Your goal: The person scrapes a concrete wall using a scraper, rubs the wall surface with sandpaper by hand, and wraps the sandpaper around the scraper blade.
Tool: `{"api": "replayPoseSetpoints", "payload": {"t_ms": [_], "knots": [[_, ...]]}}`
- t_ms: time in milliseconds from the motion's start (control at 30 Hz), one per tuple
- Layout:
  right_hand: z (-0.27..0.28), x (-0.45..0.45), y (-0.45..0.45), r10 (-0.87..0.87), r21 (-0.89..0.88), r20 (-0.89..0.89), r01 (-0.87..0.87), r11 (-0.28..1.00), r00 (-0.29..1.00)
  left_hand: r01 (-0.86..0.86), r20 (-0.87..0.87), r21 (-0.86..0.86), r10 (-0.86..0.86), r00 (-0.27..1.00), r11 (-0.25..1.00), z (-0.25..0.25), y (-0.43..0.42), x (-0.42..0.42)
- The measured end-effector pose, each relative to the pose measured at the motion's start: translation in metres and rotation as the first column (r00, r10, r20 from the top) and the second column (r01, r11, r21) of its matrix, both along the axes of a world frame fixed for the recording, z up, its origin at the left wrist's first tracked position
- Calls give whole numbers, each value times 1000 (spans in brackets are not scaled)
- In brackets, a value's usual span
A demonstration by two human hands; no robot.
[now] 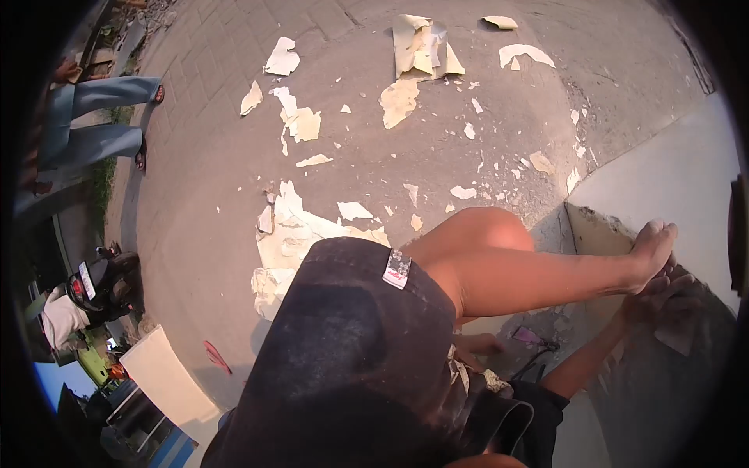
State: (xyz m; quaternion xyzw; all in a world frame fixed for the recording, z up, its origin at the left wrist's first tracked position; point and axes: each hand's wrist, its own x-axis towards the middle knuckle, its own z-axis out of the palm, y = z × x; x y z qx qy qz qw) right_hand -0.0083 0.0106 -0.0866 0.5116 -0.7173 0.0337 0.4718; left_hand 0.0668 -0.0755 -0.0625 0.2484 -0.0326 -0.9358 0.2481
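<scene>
At the right, my right hand is smeared by motion over a shaded grey surface, close to my bare foot. A pale, flat, angular patch shows just below it; I cannot make out whether the hand holds it. Under my bent leg is a partly hidden bit of skin, perhaps my left hand, its fingers unclear. Crumpled cream material lies near it. A small purple object with a dark part sits to its right. My dark shorts cover the lower middle.
Peeled cream flakes and a larger curled sheet litter the grey pavement. More sheets lie beside my shorts. A pale wall meets the ground at right. A person in blue trousers and a motorbike are at left.
</scene>
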Motion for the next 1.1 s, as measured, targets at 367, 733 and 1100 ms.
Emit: {"api": "replayPoseSetpoints", "payload": {"t_ms": [367,733,1100], "knots": [[15,-44,30,-117,-343,147,162,925,982,133,35,-149,-129,991,980,-5,-3,6],[3,-53,38,-42,-69,-47,39,997,998,107,32,-142,-104,994,984,-3,-4,12],[40,-56,36,-115,-395,83,139,908,990,151,-20,-164,-156,987,975,1,-6,27]]}}
